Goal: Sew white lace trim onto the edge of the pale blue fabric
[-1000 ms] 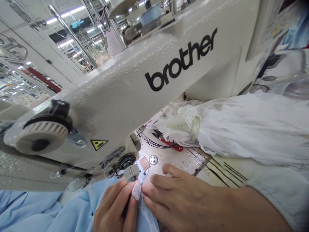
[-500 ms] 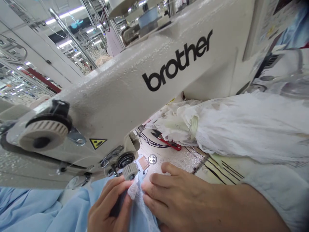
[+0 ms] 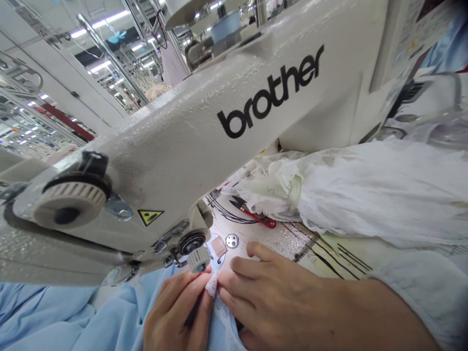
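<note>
White lace trim [image 3: 211, 286] runs along light blue fabric [image 3: 120, 312] below the head of a sewing machine [image 3: 175, 131]. My left hand [image 3: 179, 307] pinches the lace between thumb and fingertips, just under the machine's small white knob [image 3: 198, 259]. Beside it, my right hand [image 3: 266, 287] has its thumb and lower fingers closed on the lace edge, its upper fingers bent over the machine bed. The needle and presser foot are hidden behind the machine head and my hands.
Red-handled thread snips [image 3: 256, 213] lie on the machine bed behind my right hand. A tied bundle of white lacy fabric [image 3: 365, 185] rests to the right. Black lines [image 3: 353, 258] mark the pale surface near my right wrist.
My left hand has moved right, closer to my right hand, and less of the lace shows between them. My right hand has barely shifted.
</note>
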{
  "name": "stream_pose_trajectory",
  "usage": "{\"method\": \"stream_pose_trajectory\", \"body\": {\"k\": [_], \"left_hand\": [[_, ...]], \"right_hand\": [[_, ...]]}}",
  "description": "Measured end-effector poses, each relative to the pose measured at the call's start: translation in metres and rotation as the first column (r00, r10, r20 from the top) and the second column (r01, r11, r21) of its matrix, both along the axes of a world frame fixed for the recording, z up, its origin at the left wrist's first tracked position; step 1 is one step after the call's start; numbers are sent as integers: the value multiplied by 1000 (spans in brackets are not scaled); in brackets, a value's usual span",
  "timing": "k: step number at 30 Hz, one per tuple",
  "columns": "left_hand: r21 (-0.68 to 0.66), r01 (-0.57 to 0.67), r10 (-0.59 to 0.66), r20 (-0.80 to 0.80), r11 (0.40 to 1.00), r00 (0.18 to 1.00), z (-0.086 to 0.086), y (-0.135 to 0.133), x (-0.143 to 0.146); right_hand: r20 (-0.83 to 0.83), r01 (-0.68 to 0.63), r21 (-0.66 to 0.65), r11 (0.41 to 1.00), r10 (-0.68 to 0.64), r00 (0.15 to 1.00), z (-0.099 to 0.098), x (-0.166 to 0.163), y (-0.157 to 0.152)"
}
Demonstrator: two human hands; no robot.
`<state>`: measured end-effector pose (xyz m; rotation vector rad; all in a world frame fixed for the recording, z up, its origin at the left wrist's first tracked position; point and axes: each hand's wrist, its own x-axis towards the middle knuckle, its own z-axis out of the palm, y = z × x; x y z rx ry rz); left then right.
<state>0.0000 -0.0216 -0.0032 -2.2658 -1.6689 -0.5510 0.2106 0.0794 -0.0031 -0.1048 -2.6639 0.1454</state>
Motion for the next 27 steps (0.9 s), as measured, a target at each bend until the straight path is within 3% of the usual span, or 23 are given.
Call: {"method": "stream_pose_trajectory", "body": {"k": [4,14,18,21,24,27], "left_hand": [[18,-35,34,24,999,999,1,3,3],[-50,-84,92,199,995,976,11,5,18],[-43,-157,163,202,987,966,17,-11,24],[-18,-312,312,99,950,945,22,-47,24],[-105,-404,394,-108,909,913,19,-84,8],[-93,-506,475,-238,857,847,7,-93,-20]], "right_hand": [[-43,1,-31,1000,-3,999,-5,-1,1],[60,-17,-64,998,21,998,0,-2,-1],[49,-80,-66,995,84,995,2,-1,-1],[79,-157,-98,983,165,983,7,2,0],[137,-199,-97,975,211,968,12,4,1],[159,-211,-65,975,219,963,13,5,0]]}}
